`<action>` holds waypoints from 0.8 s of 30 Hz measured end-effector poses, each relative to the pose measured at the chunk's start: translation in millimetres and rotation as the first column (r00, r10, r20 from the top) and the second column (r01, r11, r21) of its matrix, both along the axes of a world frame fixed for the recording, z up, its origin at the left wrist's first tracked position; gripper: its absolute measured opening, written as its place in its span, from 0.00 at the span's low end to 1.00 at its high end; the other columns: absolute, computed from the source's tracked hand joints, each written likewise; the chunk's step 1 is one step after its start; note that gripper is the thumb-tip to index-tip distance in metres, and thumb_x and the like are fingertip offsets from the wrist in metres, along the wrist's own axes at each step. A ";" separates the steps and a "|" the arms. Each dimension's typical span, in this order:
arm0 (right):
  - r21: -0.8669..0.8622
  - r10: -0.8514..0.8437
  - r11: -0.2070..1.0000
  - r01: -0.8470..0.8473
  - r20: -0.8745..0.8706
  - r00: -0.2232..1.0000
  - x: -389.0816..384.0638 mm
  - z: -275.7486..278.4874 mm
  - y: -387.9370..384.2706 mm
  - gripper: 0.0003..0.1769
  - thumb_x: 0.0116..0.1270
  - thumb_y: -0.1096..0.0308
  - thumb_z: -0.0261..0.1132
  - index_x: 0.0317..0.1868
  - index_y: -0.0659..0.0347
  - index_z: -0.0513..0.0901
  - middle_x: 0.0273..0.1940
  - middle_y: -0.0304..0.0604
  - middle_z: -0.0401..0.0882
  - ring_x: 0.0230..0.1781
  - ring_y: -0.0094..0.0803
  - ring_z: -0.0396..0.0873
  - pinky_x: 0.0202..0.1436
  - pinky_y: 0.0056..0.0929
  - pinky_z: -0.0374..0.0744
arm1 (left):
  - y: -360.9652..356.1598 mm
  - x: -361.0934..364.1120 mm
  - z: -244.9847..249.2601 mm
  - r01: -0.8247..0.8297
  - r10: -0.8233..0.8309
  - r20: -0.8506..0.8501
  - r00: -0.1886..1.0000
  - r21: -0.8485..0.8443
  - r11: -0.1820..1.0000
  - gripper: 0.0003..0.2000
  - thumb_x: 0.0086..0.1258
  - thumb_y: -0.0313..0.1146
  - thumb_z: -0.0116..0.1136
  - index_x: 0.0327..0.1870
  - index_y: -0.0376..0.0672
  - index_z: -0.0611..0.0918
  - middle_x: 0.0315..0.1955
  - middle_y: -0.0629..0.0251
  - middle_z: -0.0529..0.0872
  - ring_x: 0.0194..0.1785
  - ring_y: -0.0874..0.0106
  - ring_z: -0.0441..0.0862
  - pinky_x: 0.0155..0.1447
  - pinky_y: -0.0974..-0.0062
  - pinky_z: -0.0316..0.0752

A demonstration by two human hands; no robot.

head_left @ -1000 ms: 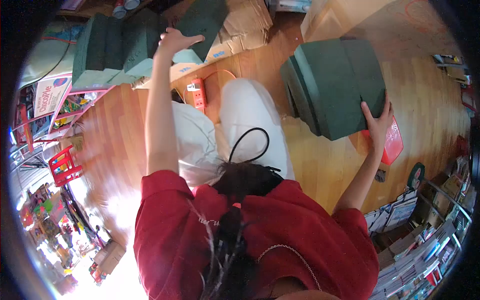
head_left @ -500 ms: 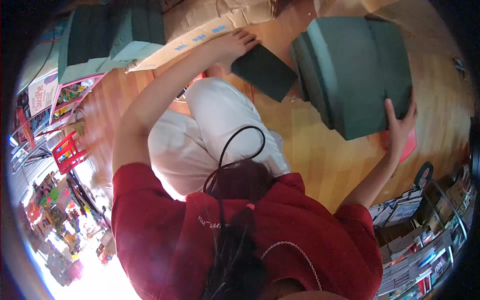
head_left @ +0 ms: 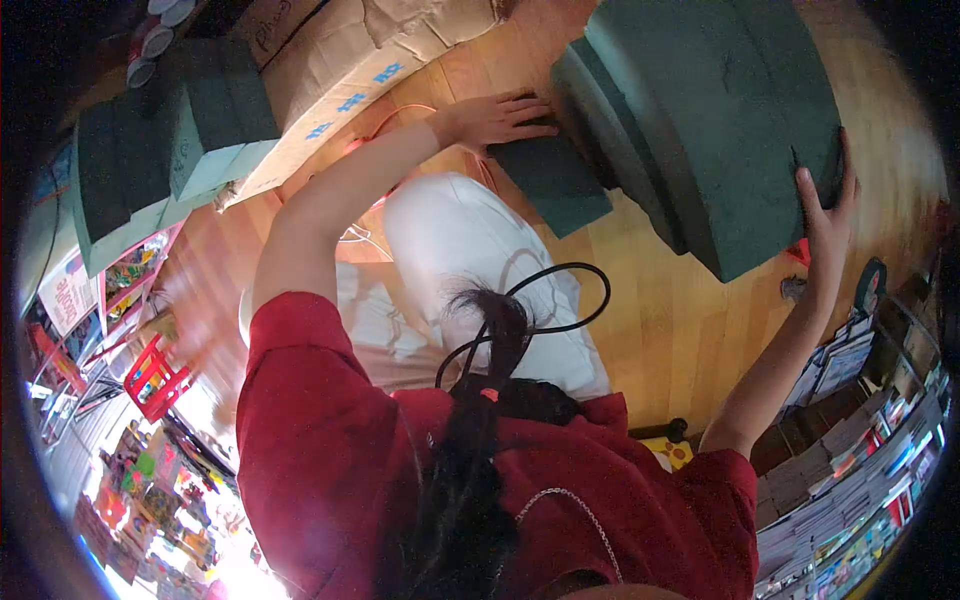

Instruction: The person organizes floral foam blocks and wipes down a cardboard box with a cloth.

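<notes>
My left hand (head_left: 497,115) holds a single dark green foam block (head_left: 552,180) and brings it against the left side of a row of upright green foam blocks (head_left: 700,120) on the wooden floor. My right hand (head_left: 826,205) presses flat against the right end of that row, fingers spread on the outermost block. My white trousers and red shirt fill the view below the blocks.
An open cardboard box (head_left: 340,60) lies at the top left, with more green foam blocks (head_left: 160,140) stacked beside it. A red object (head_left: 800,250) peeks out under the row. Shelves of books and magazines (head_left: 850,470) stand at the right. A red stool (head_left: 155,380) sits at the left.
My left hand has carried one green block from the stack by the cardboard box across to the row on the right. My right hand has stayed on the row's end.
</notes>
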State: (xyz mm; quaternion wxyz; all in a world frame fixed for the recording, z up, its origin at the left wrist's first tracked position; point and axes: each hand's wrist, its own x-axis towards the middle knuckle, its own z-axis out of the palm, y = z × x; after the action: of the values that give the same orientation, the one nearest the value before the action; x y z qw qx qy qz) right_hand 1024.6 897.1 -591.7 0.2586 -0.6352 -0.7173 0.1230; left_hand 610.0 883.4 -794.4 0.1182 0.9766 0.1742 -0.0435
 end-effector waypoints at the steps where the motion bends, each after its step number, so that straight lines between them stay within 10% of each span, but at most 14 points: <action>1: 0.001 0.017 1.000 -0.017 -0.023 1.000 0.7 -0.7 0.6 0.41 0.53 0.55 0.71 0.66 0.54 0.65 0.60 0.54 0.64 0.61 0.43 0.64 0.63 0.37 0.64 | 1.6 3.6 -5.3 0.020 -0.020 0.012 1.000 0.044 0.999 0.51 0.37 0.47 0.71 0.68 0.49 0.58 0.66 0.55 0.59 0.70 0.59 0.54 0.74 0.59 0.45; 8: 0.006 0.039 0.999 -0.039 0.012 0.999 6.0 -1.1 -0.8 0.38 0.56 0.58 0.70 0.66 0.55 0.65 0.62 0.52 0.63 0.62 0.41 0.63 0.65 0.36 0.62 | 2.8 7.3 -52.3 -0.104 0.133 -0.028 0.991 0.474 0.875 0.44 0.46 0.55 0.63 0.67 0.51 0.61 0.67 0.59 0.60 0.71 0.62 0.53 0.74 0.58 0.45; 12: 0.005 0.065 0.998 -0.065 0.005 0.998 8.1 -4.7 4.4 0.38 0.57 0.60 0.68 0.66 0.56 0.63 0.62 0.51 0.63 0.63 0.42 0.62 0.66 0.36 0.61 | 6.8 -29.1 30.8 -0.119 0.153 -0.122 0.981 0.249 0.961 0.27 0.56 0.43 0.60 0.59 0.48 0.73 0.66 0.61 0.61 0.70 0.65 0.55 0.74 0.58 0.44; 13: 0.001 0.059 0.998 -0.059 -0.006 0.998 4.9 -2.8 2.1 0.38 0.57 0.60 0.68 0.67 0.56 0.63 0.62 0.51 0.63 0.63 0.42 0.62 0.66 0.36 0.60 | 4.4 -44.9 44.9 -0.438 0.438 -0.001 0.899 0.001 0.899 0.25 0.56 0.42 0.60 0.57 0.48 0.74 0.65 0.60 0.62 0.69 0.65 0.56 0.73 0.57 0.45; 14: -0.006 0.053 0.999 -0.053 0.006 0.999 1.8 0.1 0.4 0.37 0.58 0.60 0.67 0.67 0.56 0.63 0.63 0.51 0.63 0.63 0.42 0.62 0.66 0.37 0.59 | 1.2 -62.8 60.5 -0.662 0.697 0.051 0.715 -0.268 0.699 0.24 0.56 0.41 0.59 0.56 0.48 0.75 0.64 0.59 0.63 0.68 0.65 0.57 0.72 0.56 0.46; 16: -0.025 0.028 0.999 -0.028 0.006 1.000 9.4 -4.3 -0.2 0.36 0.60 0.58 0.65 0.67 0.54 0.62 0.64 0.52 0.61 0.65 0.43 0.59 0.67 0.39 0.58 | -7.2 -95.0 129.7 -0.866 0.866 -0.021 0.499 -0.053 0.497 0.22 0.57 0.40 0.58 0.53 0.46 0.77 0.61 0.58 0.66 0.65 0.65 0.60 0.69 0.54 0.49; 17: -0.032 0.013 0.999 -0.013 0.005 1.000 10.3 -6.3 0.8 0.36 0.61 0.57 0.64 0.68 0.53 0.62 0.65 0.52 0.60 0.66 0.44 0.58 0.68 0.40 0.58 | -16.1 -114.0 174.6 -0.758 0.857 -0.086 0.508 0.428 0.492 0.22 0.57 0.41 0.58 0.53 0.45 0.77 0.58 0.57 0.68 0.63 0.64 0.62 0.67 0.53 0.51; 18: -0.012 0.027 1.000 -0.027 -0.002 1.000 6.3 -3.6 0.3 0.36 0.60 0.57 0.65 0.68 0.53 0.62 0.65 0.52 0.60 0.66 0.44 0.58 0.68 0.41 0.58 | -28.2 -143.3 175.5 -0.795 0.947 0.131 0.292 0.584 0.164 0.23 0.58 0.43 0.56 0.54 0.43 0.75 0.54 0.57 0.70 0.58 0.61 0.65 0.64 0.53 0.53; 21: 0.013 0.039 0.999 -0.039 -0.007 0.999 -2.5 1.9 -2.9 0.37 0.59 0.56 0.66 0.67 0.52 0.62 0.63 0.54 0.61 0.65 0.45 0.59 0.67 0.41 0.59 | -80.2 -199.4 213.6 -0.671 0.849 0.529 -0.001 0.629 -0.393 0.33 0.52 0.51 0.60 0.53 0.33 0.71 0.49 0.51 0.70 0.53 0.57 0.67 0.58 0.58 0.59; 24: -0.010 0.011 1.000 -0.011 0.006 1.000 -2.7 5.3 -1.8 0.38 0.57 0.55 0.68 0.67 0.51 0.63 0.63 0.55 0.62 0.64 0.46 0.61 0.66 0.41 0.61 | -121.8 -225.5 198.3 -0.590 0.843 0.398 -0.361 0.603 -0.537 0.40 0.58 0.60 0.52 0.57 0.27 0.67 0.50 0.50 0.68 0.53 0.56 0.66 0.58 0.58 0.61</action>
State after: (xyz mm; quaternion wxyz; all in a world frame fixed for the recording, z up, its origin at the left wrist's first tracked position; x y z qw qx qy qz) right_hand 1021.8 895.3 -586.4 0.2525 -0.6329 -0.7210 0.1260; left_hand 384.5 761.6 -596.2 -0.2841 0.3280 0.9000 -0.0413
